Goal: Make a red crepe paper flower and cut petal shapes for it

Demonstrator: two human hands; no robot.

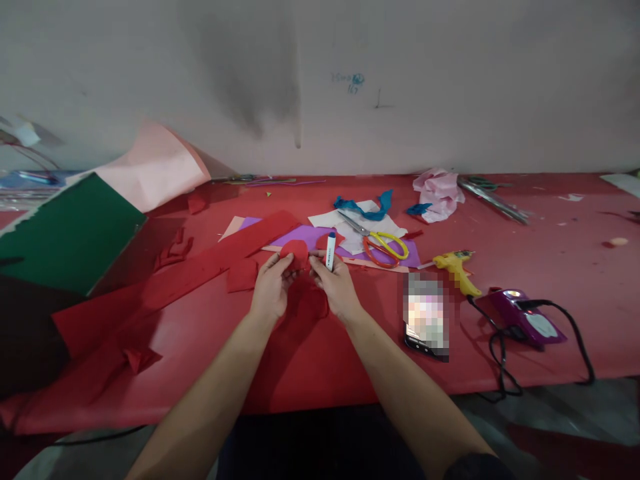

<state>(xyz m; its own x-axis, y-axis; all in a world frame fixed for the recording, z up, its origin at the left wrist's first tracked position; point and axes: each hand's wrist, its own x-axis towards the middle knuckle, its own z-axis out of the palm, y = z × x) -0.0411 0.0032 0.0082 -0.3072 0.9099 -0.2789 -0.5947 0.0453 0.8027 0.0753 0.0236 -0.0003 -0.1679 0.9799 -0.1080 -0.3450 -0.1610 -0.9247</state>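
My left hand (271,287) pinches a red rounded cut-out (295,251), of paper or thin fabric, between thumb and fingers. In my right hand (340,288) a white marker (330,252) with a dark blue cap stands nearly upright. The right fingertips are close to the cut-out's right edge; whether they touch it I cannot tell. Beside my left hand lies a small red square piece (242,275). A long red strip (200,267) runs diagonally to the left. Scissors (375,240) with yellow and orange handles rest on white and purple sheets beyond my right hand.
A phone (427,317) lies right of my right forearm. Farther right are a yellow glue gun (457,270) and a purple device (523,320) with black cables. Crumpled pink paper (439,193) and blue scraps (367,207) lie behind. At left stands a green board (75,230).
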